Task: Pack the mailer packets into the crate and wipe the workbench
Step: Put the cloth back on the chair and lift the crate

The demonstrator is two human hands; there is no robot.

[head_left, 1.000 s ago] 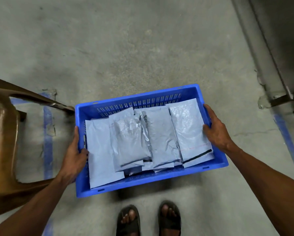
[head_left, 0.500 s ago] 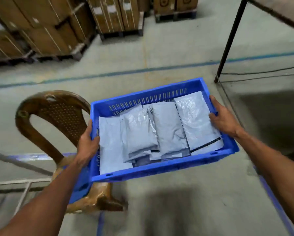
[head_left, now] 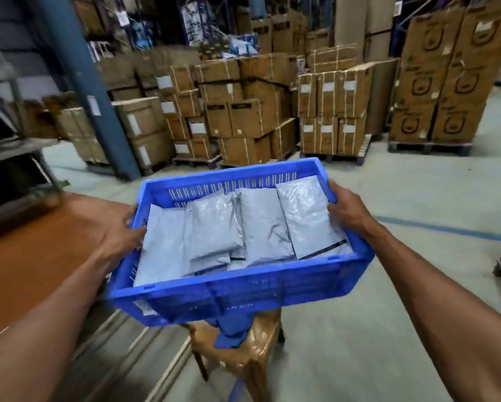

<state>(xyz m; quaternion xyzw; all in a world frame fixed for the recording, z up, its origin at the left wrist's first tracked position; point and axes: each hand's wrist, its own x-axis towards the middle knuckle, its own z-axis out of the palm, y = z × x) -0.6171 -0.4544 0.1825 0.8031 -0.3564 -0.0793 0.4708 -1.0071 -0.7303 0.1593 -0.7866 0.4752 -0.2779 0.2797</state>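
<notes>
Counter (head_left: 35, 256) lies L of crate (head_left: 243, 288). L hand (head_left: 119, 236) fingers curl over crate's L rim; mailer packets (head_left: 214, 227) lie loose inside crate; R hand (head_left: 349, 213) fingers grip its R rim. Risk: crate tips w/ uneven grip, packets slide out.

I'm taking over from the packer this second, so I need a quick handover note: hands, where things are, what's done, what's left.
Left hand grips the crate by its left wall; right hand grips the right wall.
The crate is held in the air above a brown chair.
Mailer packets lie overlapping inside the crate.
Done: packing, as far as shown.
Left: set the crate down, then wipe the brown top at left, likely the workbench. No cloth in hand.
</notes>
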